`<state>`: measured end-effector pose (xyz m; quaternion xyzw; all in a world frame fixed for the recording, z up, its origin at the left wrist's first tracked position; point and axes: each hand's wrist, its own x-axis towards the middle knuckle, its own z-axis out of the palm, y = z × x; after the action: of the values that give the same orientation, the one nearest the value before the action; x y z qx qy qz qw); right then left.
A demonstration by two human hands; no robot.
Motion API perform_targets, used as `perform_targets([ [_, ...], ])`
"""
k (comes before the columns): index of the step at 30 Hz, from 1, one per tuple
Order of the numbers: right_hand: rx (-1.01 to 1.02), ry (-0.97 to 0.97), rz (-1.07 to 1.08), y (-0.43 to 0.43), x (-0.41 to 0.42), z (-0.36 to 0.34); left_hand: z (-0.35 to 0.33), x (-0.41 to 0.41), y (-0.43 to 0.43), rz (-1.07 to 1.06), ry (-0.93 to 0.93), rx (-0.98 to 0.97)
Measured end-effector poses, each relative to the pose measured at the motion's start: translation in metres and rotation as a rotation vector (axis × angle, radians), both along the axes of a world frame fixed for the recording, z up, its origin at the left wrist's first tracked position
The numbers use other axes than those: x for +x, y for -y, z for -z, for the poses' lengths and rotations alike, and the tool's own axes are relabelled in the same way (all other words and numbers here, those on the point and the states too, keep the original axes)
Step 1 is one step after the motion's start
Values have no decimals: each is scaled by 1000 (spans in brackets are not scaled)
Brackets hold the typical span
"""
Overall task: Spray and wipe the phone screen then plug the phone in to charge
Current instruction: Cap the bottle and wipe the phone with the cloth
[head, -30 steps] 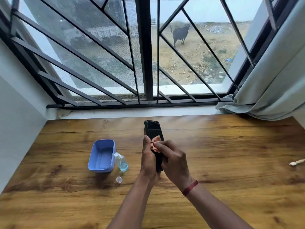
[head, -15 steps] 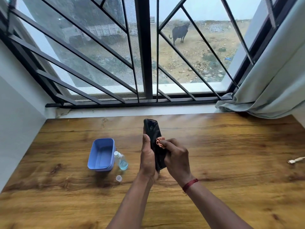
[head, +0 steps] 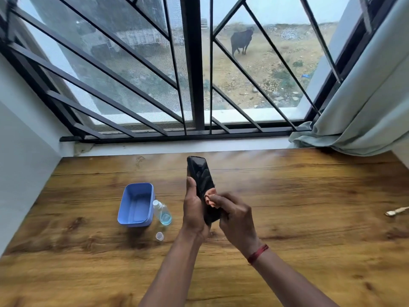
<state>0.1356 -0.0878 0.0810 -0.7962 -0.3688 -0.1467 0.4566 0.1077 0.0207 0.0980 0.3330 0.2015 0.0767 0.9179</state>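
A black phone [head: 200, 175] stands nearly upright above the wooden table [head: 309, 229], screen facing right. My left hand [head: 193, 209] grips its lower half from the left side. My right hand [head: 235, 216] pinches a small orange cloth [head: 210, 197] and presses it against the screen's lower part. A small clear spray bottle [head: 162, 212] with blue liquid lies tilted on the table left of my hands, its clear cap [head: 159, 236] loose in front of it. A white charging cable end [head: 397, 211] lies at the table's far right edge.
A blue plastic tub [head: 136, 204] sits open beside the bottle. Behind the table runs a white sill and a barred window [head: 194, 74]. A grey curtain [head: 365, 107] hangs at the back right, touching the table corner. A white wall closes the left side.
My right hand with the cloth has shifted down the screen towards the phone's lower half. The phone has tipped slightly, and the left hand's grip is unchanged.
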Motion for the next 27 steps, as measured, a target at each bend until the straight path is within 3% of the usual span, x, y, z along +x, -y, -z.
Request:
perform_targets([
  [3, -19, -59, 94, -2, 5, -1, 3, 1, 3, -47, -29, 44],
  [7, -17, 20, -52, 2, -8, 1, 1, 2, -2, -23, 19, 5],
  [12, -38, -54, 85, 2, 0, 1, 4, 2, 1, -63, -22, 40],
  [17, -20, 14, -55, 4, -15, 2, -3, 1, -4, -66, -9, 34],
  [21, -40, -48, 80, 6, -5, 3, -1, 2, 0, -75, -13, 68],
  [27, -31, 40, -34, 10, -14, 6, -3, 4, -5, -97, -59, 86],
])
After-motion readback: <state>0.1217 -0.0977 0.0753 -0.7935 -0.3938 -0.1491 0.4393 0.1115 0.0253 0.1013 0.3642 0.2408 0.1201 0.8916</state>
